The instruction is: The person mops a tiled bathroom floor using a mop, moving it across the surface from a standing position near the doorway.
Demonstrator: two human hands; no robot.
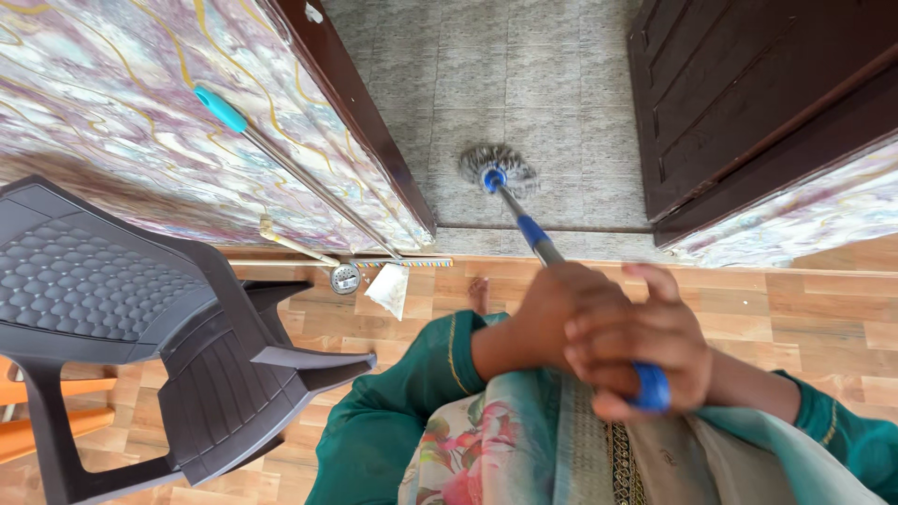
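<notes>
a mop handle [524, 224] is gripped by both hands over a doorway.

the left hand [552, 318] is clenched around the handle, and the right hand [636, 351] is wrapped just below it at the blue end cap [652, 386], fingers curled tight. from the hands the handle is run forward to the grey mop head [500, 166], which is pressed on the grey tiled floor [561, 93] past the threshold. a dark plastic chair [140, 327] is seen left of the handle, and a second pole [290, 168] is leaned against the wall beyond it. the hands are blurred; the handle between the palms is hidden.
</notes>
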